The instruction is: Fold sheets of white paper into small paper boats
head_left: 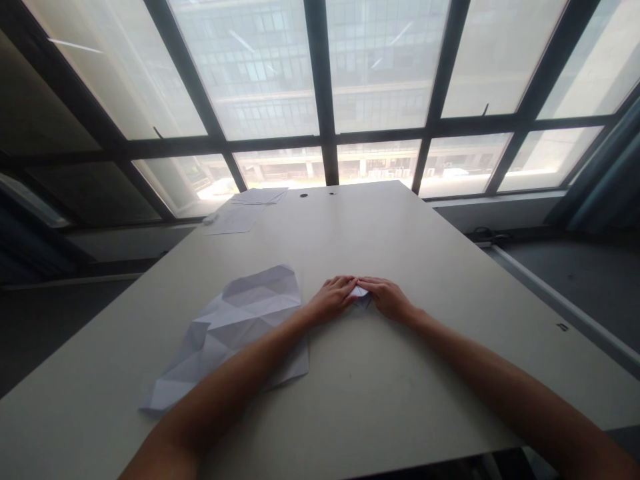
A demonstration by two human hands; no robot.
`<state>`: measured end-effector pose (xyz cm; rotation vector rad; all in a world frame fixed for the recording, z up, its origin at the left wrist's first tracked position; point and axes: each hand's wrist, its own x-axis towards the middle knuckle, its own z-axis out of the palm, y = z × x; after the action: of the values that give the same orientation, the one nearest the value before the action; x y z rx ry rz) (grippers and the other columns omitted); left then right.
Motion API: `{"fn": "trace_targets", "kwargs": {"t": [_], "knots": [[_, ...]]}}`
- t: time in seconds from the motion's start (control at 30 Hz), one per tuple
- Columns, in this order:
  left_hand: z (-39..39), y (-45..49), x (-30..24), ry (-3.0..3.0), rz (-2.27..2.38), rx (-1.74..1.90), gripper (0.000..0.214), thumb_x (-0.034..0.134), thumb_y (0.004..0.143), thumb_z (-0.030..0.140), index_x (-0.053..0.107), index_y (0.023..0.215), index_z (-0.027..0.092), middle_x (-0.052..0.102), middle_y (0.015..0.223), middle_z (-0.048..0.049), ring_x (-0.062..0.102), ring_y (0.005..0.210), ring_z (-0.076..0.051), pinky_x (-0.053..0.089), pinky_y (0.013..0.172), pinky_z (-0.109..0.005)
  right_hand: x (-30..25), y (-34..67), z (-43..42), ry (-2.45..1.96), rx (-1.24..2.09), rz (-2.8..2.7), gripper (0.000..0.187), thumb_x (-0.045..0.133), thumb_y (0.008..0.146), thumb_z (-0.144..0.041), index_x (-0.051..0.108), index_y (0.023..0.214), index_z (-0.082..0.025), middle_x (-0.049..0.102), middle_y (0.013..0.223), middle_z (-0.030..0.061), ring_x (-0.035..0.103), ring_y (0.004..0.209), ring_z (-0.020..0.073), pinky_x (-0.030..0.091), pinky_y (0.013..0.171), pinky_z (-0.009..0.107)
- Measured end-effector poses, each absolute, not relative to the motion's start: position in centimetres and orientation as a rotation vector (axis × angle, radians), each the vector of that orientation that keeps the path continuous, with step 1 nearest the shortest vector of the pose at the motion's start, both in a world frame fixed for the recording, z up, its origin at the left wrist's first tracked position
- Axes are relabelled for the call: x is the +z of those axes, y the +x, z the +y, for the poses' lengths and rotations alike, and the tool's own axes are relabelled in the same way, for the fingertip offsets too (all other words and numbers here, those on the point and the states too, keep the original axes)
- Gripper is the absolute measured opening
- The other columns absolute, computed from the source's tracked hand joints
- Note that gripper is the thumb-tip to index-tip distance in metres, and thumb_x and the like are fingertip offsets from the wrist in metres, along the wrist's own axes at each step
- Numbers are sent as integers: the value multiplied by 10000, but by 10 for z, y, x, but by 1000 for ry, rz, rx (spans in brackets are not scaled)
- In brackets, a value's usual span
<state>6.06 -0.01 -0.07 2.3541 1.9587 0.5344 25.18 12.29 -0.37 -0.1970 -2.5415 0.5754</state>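
observation: the left hand (333,298) and right hand (387,298) meet fingertip to fingertip at the middle of the pale grey flat-topped desk (425,387). between them lies a small folded piece of white paper (359,292), mostly covered, with only a pointed bit showing.

grip: on each hand the fingers are drawn together and the tips bear down on the small piece, holding it against the desk. the thumbs are hidden, so whether they sit under an edge cannot be told.

surroundings: a large creased white paper sheet (240,320) lies just left of the hands, partly under the left forearm. a loose stack of white sheets (250,203) lies at the far left corner, and two small dark spots (303,195) sit near the far edge. a dark-framed window wall (323,100) is behind.

risks, as judged: uneven pressure from the two hands could skew a crease or let the small piece slide on the smooth top. a shift of the left forearm could drag or crumple the large sheet, or push it towards the near edge. strong backlight dims the hands and may hide misaligned edges.

markings: no brand, label or writing is legible; the far sheets are too distant to read.
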Motion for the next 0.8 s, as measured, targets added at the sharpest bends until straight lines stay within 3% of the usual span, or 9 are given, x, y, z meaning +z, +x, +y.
{"fn": "trace_targets", "kwargs": {"t": [0.17,0.3,0.43,0.63,0.8], "knots": [[2,60,-2,2305,1991,461,495,289,1037,398,372,1493,225,425,1518,-68,374,1395,-211,281,1157,-398,-9,250,124,-244,467,-2719,630,406,835,-50,461,1450,-175,459,1487,83,423,1379,192,302,1164,400],[4,59,-5,2274,2036,440,504,288,1023,328,355,1506,197,392,1541,-57,327,1430,-185,230,1188,-361,-8,250,123,-225,410,-2865,640,442,915,-245,295,1531,-158,291,1577,87,272,1458,213,193,1205,432],[4,58,-7,2216,2058,362,526,279,1007,276,293,1531,228,311,1581,-31,258,1466,-181,192,1201,-395,-5,249,121,-252,417,-2884,585,304,1009,-414,279,1538,-164,269,1586,76,236,1471,202,161,1211,426],[1,61,-2,2252,2041,328,667,310,995,538,188,1561,207,234,1605,-61,192,1488,-213,141,1209,-428,-6,248,117,-332,389,-2858,652,308,1000,-523,248,1548,-175,266,1589,78,231,1473,219,159,1205,448],[-1,63,0,2255,2047,247,704,241,995,588,133,1570,197,189,1614,-76,152,1497,-225,94,1209,-430,-7,248,116,-395,364,-2888,729,253,989,-589,206,1555,-132,237,1593,112,194,1483,239,123,1204,485]]}}
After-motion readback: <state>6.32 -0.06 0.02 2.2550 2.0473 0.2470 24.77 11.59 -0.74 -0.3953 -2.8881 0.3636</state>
